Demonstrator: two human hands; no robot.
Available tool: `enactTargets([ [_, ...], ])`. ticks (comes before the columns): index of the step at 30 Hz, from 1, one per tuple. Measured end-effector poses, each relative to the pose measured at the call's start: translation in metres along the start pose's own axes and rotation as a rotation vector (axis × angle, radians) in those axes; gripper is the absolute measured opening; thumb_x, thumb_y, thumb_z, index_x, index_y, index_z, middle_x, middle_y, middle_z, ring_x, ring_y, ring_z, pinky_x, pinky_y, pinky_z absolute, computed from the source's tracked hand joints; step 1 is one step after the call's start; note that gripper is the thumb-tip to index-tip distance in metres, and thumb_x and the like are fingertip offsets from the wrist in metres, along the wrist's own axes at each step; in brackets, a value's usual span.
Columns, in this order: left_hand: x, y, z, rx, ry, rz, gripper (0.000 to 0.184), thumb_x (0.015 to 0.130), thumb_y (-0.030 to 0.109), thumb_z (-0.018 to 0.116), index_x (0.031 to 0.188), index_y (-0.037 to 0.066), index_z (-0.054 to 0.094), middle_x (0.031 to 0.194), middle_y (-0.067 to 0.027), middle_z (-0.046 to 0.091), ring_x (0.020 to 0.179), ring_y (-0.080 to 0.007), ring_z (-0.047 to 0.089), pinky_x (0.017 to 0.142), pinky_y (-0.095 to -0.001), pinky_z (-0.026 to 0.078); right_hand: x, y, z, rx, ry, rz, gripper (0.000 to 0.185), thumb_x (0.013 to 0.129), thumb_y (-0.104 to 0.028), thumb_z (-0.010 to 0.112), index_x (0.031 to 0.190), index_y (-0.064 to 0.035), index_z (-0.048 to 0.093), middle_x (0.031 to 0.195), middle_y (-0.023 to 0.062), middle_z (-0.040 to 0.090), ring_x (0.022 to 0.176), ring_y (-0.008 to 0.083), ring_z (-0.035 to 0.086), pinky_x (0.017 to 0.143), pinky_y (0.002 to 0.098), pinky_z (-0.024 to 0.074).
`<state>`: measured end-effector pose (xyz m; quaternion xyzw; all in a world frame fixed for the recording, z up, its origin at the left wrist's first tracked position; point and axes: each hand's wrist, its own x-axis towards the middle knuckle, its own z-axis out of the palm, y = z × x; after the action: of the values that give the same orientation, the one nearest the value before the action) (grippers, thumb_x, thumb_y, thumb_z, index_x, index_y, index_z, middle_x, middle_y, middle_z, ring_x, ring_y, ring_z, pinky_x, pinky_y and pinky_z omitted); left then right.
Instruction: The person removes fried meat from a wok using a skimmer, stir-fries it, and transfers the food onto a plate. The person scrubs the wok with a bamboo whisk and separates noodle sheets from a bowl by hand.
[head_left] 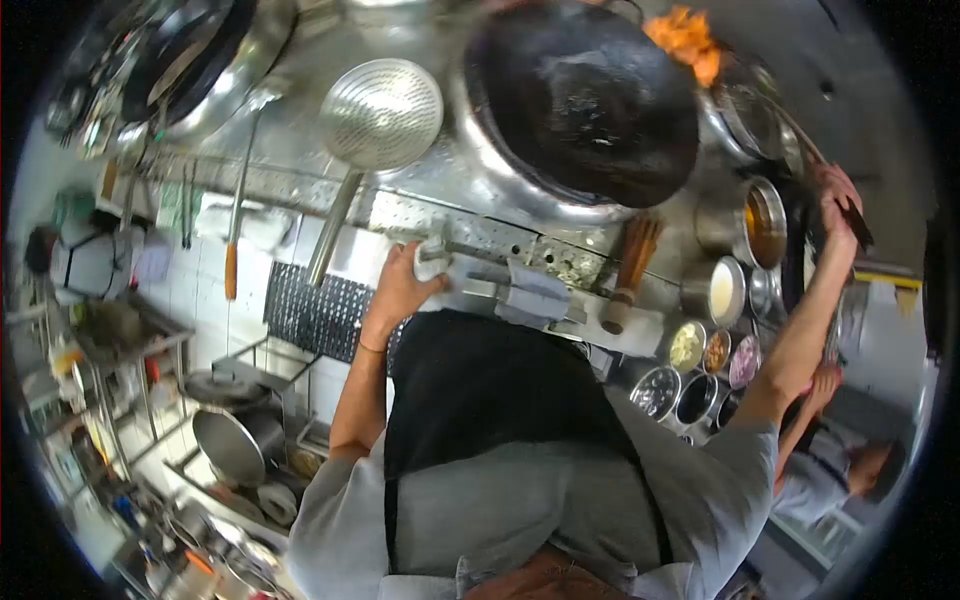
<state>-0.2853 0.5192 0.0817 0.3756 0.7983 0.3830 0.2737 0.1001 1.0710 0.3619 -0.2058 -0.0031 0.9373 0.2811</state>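
Observation:
My left hand (408,290) is closed on a folded white cloth (432,259) at the front edge of the steel stove counter. My right hand (838,208) reaches far to the right, its fingers wrapped round a dark wooden handle (855,226). A long thin rod runs from near that hand toward a round pan (750,112). Between my hands and farther off sits a large black wok (585,100), its inside dark and shiny. Orange flame (686,42) rises at its right rim. A perforated strainer (382,114) lies left of the wok.
Metal pots with orange sauce (765,224) and white liquid (727,291) stand at right, above small ingredient bowls (716,352). A bamboo brush (632,270) lies at the counter edge. Another person (830,465) is at lower right. A stockpot (235,440) stands at lower left.

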Motion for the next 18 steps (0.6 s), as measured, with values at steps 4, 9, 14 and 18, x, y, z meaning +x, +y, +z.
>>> enactTargets([
  [4, 0.016, -0.028, 0.038, 0.179, -0.044, 0.136, 0.062, 0.067, 0.022, 0.079, 0.118, -0.003, 0.054, 0.106, -0.0289, 0.059, 0.103, -0.0427, 0.055, 0.090, -0.0437, 0.045, -0.016, 0.095, 0.013, 0.021, 0.003, 0.050, 0.051, 0.101, -0.018, 0.030, 0.136, 0.0148, 0.011, 0.081, 0.0094, 0.044, 0.047, 0.0121, 0.044, 0.035, 0.0252, 0.0324],
  [9, 0.013, -0.015, 0.032, 0.120, -0.009, 0.146, 0.063, 0.066, 0.022, 0.079, 0.118, -0.003, 0.053, 0.106, -0.0276, 0.060, 0.100, -0.0437, 0.056, 0.089, -0.0446, 0.046, -0.010, 0.160, -0.025, 0.046, 0.073, 0.174, 0.048, 0.095, -0.003, 0.034, 0.135, 0.0160, 0.014, 0.082, 0.0098, 0.046, 0.048, 0.0103, 0.049, 0.030, 0.0235, 0.0271],
  [14, 0.017, -0.011, 0.035, 0.116, -0.084, 0.093, 0.066, 0.066, 0.025, 0.080, 0.119, -0.003, 0.052, 0.106, -0.0274, 0.059, 0.101, -0.0438, 0.055, 0.089, -0.0454, 0.045, 0.001, 0.203, -0.063, -0.565, 0.274, 0.085, 0.021, 0.091, -0.008, 0.047, 0.105, 0.0070, 0.046, 0.066, 0.0034, 0.048, 0.039, 0.0061, 0.043, 0.026, 0.0211, 0.0265],
  [18, 0.004, 0.003, 0.028, 0.125, -0.053, 0.114, 0.075, 0.066, 0.026, 0.081, 0.125, -0.003, 0.046, 0.117, -0.0267, 0.052, 0.110, -0.0425, 0.049, 0.094, -0.0453, 0.042, -0.006, 0.235, -0.068, -1.358, 0.310, -0.146, 0.014, 0.086, -0.010, 0.056, 0.097, -0.0021, 0.057, 0.058, -0.0008, 0.048, 0.035, 0.0071, 0.042, 0.029, 0.0224, 0.0292],
])
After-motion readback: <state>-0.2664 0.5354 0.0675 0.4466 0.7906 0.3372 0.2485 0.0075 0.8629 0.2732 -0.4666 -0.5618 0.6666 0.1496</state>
